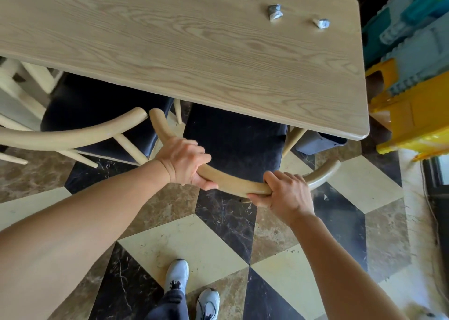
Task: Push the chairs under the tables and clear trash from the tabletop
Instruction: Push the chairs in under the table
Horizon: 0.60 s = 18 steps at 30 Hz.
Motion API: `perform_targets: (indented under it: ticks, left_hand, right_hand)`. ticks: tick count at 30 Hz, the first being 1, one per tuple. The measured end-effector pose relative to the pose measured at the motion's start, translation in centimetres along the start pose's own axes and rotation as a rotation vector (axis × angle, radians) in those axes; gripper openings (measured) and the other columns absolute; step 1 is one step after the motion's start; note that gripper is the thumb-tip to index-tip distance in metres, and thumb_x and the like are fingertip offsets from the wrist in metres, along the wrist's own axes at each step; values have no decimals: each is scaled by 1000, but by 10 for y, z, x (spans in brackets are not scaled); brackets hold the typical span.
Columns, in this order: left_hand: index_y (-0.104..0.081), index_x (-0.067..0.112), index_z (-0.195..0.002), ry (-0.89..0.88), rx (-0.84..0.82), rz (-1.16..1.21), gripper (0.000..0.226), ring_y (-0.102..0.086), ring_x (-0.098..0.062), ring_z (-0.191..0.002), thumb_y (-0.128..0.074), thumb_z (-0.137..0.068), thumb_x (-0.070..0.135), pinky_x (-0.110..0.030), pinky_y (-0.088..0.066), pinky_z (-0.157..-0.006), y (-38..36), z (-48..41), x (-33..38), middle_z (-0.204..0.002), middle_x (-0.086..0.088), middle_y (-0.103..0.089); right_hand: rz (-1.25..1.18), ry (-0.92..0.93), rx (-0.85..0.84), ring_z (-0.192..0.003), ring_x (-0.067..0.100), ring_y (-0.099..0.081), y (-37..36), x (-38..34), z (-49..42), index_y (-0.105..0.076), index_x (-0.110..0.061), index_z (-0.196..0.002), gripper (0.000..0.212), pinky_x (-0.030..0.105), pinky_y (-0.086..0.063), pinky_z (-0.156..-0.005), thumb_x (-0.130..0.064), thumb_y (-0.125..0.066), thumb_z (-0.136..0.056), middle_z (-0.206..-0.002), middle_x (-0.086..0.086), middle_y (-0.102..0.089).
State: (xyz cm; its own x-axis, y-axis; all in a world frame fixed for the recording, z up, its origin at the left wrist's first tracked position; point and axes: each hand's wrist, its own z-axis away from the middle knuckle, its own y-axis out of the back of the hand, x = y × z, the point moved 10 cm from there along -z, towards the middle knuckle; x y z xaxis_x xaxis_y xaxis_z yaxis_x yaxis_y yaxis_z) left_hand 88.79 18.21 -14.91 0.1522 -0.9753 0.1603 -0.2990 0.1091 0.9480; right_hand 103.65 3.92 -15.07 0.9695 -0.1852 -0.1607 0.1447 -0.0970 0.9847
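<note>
The chair-pushing step was in hand: the left hand point(182, 162) and right hand point(286, 193) had their fingers clenched round the curved back of a chair point(233, 182), its seat partly under the table point(218, 59). Next would likely come a straight push, then collecting the two wrappers point(275, 12) lying near the table's far right end; no writing was legible.

Pale wood-grain table point(194, 52); black chair seat point(233, 135).
</note>
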Motion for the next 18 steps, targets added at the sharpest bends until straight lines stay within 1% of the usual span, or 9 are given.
perform_targets:
  ticks: [3,5,8,11,12,13,14,16,18]
  left_hand:
    - [-40,21,-73,111,-249,-102,68,-42,-21,-65,-33,-80,88,-37,-43,-65,-6,1,2,-65,6,-40]
    - [-49,21,-88,242,-472,-187,70,-43,-22,-80,-27,-82,88,-42,-40,-82,-10,8,2,-79,3,-48]
    - [-52,19,-125,429,-587,-144,67,-48,-30,-116,-39,-92,76,-44,-33,-105,6,22,15,-119,-7,-58]
    - [-26,18,-154,563,-679,33,71,-15,-35,-150,-54,-98,52,-52,-37,-111,17,43,40,-161,-12,-23]
    - [-20,19,-156,594,-723,73,74,-17,-36,-149,-57,-99,46,-52,-42,-107,23,49,49,-164,-10,-15]
    - [-23,18,-155,620,-753,92,70,-31,-37,-142,-58,-99,42,-50,-46,-100,32,52,56,-162,-10,-18]
    - [-33,17,-148,636,-770,101,59,-48,-35,-127,-57,-99,40,-47,-50,-91,45,53,63,-153,-10,-33]
    - [-52,14,-125,641,-779,91,35,-62,-26,-91,-54,-101,39,-39,-51,-71,74,49,79,-113,-6,-58]
    - [-52,13,-105,637,-751,58,25,-59,-22,-75,-51,-103,38,-35,-42,-59,106,43,95,-86,-1,-55]
  right_hand:
    - [92,-116,-271,-83,24,-54,-9,4,7,-49,-22,-92,77,42,-45,-86,-91,-16,-81,-85,-4,-59]
    - [125,-208,-363,-103,26,-56,-11,3,14,-52,-22,-105,79,42,-38,-101,-87,-14,-82,-103,-1,-64]
    - [115,-330,-423,-131,29,-43,-2,-11,25,-48,-19,-134,65,48,-29,-114,-70,-36,-95,-133,4,-56]
    - [-6,-389,-525,-146,30,-23,7,-26,40,-27,-17,-153,68,52,-34,-114,-47,-55,-98,-155,7,-34]
    - [-44,-390,-550,-148,31,-21,13,-29,43,-23,-17,-156,72,51,-35,-115,-43,-56,-99,-159,7,-28]
    - [-88,-398,-573,-148,31,-24,20,-31,46,-23,-17,-158,72,49,-38,-113,-39,-57,-99,-160,6,-27]
    - [-133,-413,-597,-143,31,-33,27,-32,48,-28,-16,-156,67,46,-42,-110,-35,-58,-99,-158,8,-31]
    - [-179,-450,-629,-123,31,-54,46,-33,54,-46,-12,-144,51,39,-49,-94,-32,-57,-99,-139,12,-51]
    - [-199,-475,-609,-99,28,-61,72,-36,63,-56,-11,-127,35,34,-50,-77,-31,-56,-98,-109,8,-60]
